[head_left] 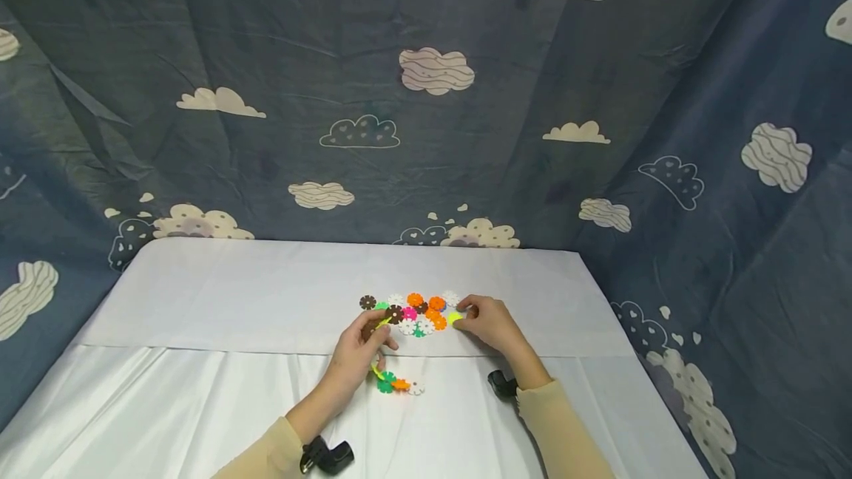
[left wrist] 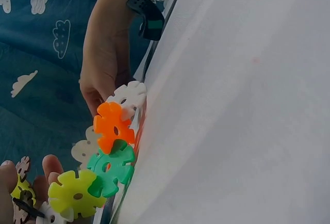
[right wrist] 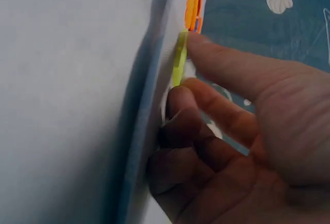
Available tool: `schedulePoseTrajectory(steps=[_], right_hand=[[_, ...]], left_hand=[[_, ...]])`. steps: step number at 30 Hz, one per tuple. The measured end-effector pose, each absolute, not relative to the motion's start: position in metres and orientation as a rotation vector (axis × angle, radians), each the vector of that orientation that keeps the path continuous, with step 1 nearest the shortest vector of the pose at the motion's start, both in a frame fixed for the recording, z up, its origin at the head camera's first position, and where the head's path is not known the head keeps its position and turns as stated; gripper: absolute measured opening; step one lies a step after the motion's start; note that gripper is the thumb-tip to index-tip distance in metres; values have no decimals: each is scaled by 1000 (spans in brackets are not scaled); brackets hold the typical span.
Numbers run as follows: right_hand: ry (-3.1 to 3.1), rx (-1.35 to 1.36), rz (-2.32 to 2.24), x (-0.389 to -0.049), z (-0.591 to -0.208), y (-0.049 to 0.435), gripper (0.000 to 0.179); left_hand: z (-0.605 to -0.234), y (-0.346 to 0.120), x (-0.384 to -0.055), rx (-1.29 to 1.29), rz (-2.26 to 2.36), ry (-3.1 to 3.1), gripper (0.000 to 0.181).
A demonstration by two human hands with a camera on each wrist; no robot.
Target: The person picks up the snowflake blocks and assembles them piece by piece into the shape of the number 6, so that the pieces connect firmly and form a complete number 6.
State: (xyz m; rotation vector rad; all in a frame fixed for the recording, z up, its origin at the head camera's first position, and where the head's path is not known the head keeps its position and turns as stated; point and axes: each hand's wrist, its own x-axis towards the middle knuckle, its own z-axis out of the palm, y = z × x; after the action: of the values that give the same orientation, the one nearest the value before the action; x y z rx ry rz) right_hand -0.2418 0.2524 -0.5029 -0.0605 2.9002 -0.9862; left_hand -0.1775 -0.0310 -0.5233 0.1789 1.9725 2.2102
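Note:
My left hand [head_left: 353, 353] holds a chain of linked flower-shaped plastic discs. A yellow disc [left wrist: 75, 195], a green disc [left wrist: 114, 167], an orange disc [left wrist: 111, 128] and a white disc [left wrist: 131, 96] show along it in the left wrist view; my fingers partly hide its other end. At the right edge of a pile of loose discs [head_left: 436, 303], my right hand [head_left: 491, 322] pinches a yellow-green disc [right wrist: 179, 59] between thumb and fingertip. The pile lies just beyond my left fingertips, in orange, white, brown, pink and green.
A white cloth covers the table [head_left: 266, 294], with a fold line across it. Dark blue curtains [head_left: 299, 80] with cloud prints hang behind and at both sides. Black wrist cameras sit at my left wrist [head_left: 326, 457] and right wrist [head_left: 502, 385].

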Motion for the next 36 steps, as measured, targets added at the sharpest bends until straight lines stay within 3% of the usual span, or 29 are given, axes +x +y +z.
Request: schedulePoseTrajectory(steps=[8, 14, 21, 36], right_hand=[[2877, -20, -966, -241, -504, 249, 21], [2778, -86, -1192, -240, -498, 243, 8], [2637, -200, -1399, -228, -483, 220, 15], [2732, -440, -1450, -208, -476, 191, 9]], left_hand=[[-522, -33, -177, 232, 2186, 2011, 49], [-522, -33, -177, 221, 2194, 2003, 49], [-522, -32, -177, 216, 2224, 1982, 47], [-520, -33, -175, 207, 2169, 1969, 49]])
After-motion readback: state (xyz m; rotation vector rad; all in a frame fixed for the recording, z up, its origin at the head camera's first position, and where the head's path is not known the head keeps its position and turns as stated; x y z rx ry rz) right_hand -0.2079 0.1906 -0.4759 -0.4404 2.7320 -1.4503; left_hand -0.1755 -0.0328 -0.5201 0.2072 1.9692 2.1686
